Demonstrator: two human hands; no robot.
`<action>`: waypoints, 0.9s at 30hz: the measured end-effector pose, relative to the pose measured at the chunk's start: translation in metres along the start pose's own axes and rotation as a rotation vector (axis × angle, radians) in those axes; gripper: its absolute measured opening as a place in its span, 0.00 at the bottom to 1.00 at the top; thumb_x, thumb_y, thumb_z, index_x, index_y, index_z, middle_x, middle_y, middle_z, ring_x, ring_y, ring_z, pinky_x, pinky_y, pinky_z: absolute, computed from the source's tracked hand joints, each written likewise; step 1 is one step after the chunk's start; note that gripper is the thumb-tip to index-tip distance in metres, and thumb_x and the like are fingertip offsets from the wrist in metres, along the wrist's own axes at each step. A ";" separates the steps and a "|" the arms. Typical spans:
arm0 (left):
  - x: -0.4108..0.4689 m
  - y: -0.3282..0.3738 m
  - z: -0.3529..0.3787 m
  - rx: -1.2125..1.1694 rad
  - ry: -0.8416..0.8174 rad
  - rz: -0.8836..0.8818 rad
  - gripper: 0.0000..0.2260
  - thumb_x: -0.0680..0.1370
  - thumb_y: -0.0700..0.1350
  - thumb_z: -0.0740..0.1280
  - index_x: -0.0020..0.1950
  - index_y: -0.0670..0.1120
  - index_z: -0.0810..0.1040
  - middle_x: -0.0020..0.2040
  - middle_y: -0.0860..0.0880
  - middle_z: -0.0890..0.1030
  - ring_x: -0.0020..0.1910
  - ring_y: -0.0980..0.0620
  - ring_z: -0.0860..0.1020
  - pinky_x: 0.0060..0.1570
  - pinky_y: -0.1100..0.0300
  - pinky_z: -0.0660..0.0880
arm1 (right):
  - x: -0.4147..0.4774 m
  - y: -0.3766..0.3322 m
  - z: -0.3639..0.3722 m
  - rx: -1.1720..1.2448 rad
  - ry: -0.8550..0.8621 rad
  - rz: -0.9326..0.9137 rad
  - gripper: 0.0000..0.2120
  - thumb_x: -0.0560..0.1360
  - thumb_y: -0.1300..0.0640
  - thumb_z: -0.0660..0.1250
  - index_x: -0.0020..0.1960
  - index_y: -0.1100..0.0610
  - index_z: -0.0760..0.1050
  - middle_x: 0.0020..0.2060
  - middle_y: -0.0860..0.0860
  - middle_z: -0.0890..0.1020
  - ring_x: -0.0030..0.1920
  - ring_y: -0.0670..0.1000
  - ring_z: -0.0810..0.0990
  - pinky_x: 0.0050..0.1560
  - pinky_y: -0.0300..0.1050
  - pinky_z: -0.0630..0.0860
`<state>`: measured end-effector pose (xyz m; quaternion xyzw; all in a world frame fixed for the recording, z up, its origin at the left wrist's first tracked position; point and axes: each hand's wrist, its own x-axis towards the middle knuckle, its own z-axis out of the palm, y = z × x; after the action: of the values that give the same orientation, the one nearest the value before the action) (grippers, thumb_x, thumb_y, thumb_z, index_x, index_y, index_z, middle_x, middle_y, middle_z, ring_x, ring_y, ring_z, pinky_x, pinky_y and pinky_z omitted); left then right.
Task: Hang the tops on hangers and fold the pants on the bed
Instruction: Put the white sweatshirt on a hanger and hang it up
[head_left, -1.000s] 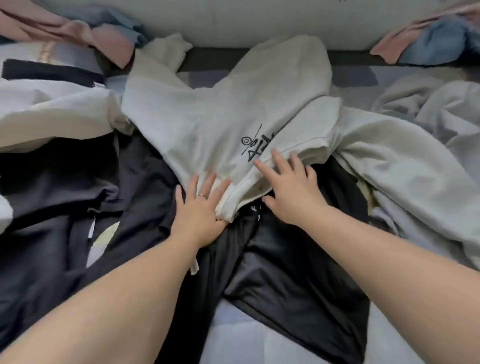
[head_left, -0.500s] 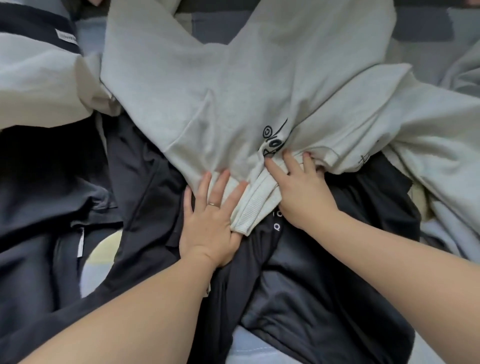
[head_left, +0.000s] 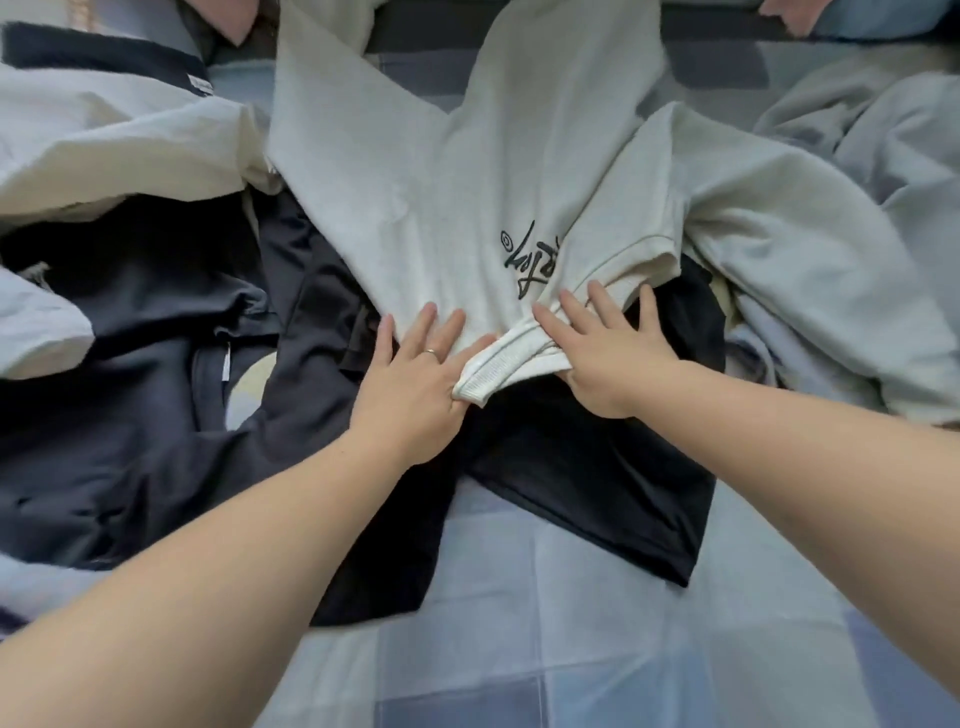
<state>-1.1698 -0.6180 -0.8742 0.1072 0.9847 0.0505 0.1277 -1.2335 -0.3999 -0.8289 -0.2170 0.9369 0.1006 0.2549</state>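
- The pale grey fleece garment with a black script print (head_left: 415, 182) lies spread on the blue checked bed (head_left: 519, 623), over black clothes (head_left: 571, 467).
- The left hand (head_left: 415, 374) and right hand (head_left: 608, 353) press flat by its ribbed edge (head_left: 493, 364), fingers (head_left: 422, 330) straight and apart, gripping nothing.
- It looks like smoothing; next they'd need a real hold on that edge.

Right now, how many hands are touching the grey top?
2. The left hand lies flat on the grey top near its edge; the right hand rests on its ribbed hem beside it. No others show.

A blue checked sheet (head_left: 571, 649) lies flat at the near edge. A pink and blue cloth (head_left: 857, 21) is bunched up far off, top right.
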 end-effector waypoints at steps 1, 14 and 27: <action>-0.016 0.013 -0.001 0.003 -0.011 0.015 0.29 0.78 0.57 0.39 0.81 0.61 0.45 0.83 0.51 0.47 0.81 0.45 0.40 0.76 0.39 0.37 | -0.019 0.001 0.004 -0.008 -0.005 -0.008 0.33 0.84 0.49 0.50 0.80 0.44 0.33 0.80 0.49 0.36 0.79 0.57 0.32 0.73 0.71 0.33; -0.304 0.264 0.049 -0.202 -0.601 0.137 0.28 0.81 0.53 0.47 0.82 0.57 0.44 0.83 0.50 0.47 0.81 0.43 0.45 0.76 0.38 0.40 | -0.360 -0.003 0.160 0.060 -0.359 0.044 0.37 0.81 0.54 0.56 0.81 0.45 0.37 0.80 0.48 0.35 0.79 0.54 0.33 0.73 0.71 0.33; -0.441 0.398 0.080 -0.073 -1.120 0.441 0.26 0.84 0.57 0.52 0.81 0.53 0.53 0.82 0.51 0.51 0.79 0.45 0.54 0.75 0.39 0.52 | -0.590 -0.024 0.295 0.284 -0.605 0.154 0.37 0.80 0.59 0.55 0.81 0.44 0.39 0.79 0.44 0.34 0.79 0.53 0.32 0.72 0.71 0.34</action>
<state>-0.6531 -0.3245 -0.7943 0.3148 0.7199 0.0456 0.6169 -0.6363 -0.1231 -0.7741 -0.0685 0.8372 0.0479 0.5405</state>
